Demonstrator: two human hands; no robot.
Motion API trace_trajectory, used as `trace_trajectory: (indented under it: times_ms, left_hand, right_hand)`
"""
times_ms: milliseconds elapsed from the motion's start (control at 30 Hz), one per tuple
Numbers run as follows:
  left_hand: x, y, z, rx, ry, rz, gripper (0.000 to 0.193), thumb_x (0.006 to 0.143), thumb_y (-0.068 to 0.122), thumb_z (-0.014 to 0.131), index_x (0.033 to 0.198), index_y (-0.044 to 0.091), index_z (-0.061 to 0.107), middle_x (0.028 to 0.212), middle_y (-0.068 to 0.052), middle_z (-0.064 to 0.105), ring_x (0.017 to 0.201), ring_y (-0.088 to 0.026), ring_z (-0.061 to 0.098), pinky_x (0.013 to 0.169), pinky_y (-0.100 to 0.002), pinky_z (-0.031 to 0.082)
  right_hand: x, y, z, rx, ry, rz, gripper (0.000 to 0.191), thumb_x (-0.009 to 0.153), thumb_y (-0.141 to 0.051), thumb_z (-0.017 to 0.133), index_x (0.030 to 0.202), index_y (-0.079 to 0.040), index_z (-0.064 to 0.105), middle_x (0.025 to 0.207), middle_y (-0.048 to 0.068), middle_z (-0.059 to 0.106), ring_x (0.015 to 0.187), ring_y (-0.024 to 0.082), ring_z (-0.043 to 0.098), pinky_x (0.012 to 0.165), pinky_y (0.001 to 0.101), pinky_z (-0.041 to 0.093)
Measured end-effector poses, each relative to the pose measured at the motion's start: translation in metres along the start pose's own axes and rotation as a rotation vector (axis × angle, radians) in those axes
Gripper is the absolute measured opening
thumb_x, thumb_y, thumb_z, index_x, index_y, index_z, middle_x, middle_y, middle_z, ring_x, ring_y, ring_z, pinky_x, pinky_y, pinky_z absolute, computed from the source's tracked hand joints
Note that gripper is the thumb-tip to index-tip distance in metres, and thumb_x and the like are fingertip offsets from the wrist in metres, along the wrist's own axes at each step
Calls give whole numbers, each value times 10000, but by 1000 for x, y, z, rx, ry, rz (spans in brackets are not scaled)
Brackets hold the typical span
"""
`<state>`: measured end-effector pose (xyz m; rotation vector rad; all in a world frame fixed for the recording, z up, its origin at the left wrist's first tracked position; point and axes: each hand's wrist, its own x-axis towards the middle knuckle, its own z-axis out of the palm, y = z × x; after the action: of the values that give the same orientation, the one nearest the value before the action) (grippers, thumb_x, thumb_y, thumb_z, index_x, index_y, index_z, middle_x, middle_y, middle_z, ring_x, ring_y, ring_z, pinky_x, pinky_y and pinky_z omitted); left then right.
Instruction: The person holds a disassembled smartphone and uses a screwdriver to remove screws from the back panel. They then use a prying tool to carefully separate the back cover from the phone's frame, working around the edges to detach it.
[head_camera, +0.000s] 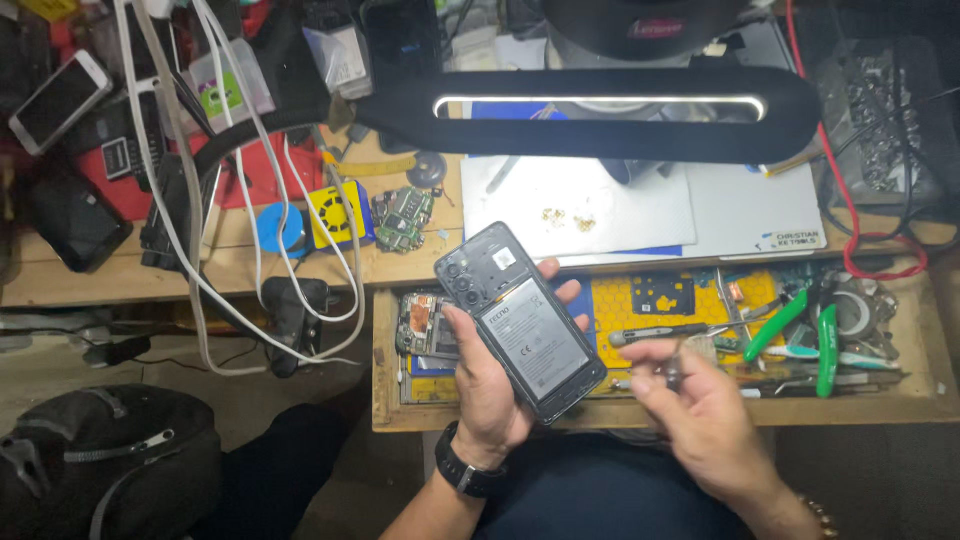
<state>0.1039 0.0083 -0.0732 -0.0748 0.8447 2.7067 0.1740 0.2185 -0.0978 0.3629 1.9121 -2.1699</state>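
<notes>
Phone (520, 320) with back cover off, held frame centre over the open drawer (385, 400).
Left hand (490, 385) is wrapped around its edges, exposed back tilted toward lamp (600, 110); right hand (690, 400) fingers are pinched narrow on a small screwdriver (655, 335) just beside it.

Black wristwatch (462, 470) left, beaded bracelet (822, 515) right.

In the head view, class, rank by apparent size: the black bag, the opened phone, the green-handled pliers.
1. Black bag, though nearness to the camera inflates it.
2. Opened phone, held in the left hand.
3. Green-handled pliers.
</notes>
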Motion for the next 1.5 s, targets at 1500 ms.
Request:
trace_trajectory:
  times_ms: [1500]
  left_hand:
    - [-11,5,-41,-445,-150,-448,567,1130,413,232,1655,199,206,1508,-306,418,1271,-418,599,935,-512,637]
  right_hand:
    - [7,-99,32,-779,-32,-801,229,780,52,742,993,-24,705,969,78,764,857,207,730,714,310,571]
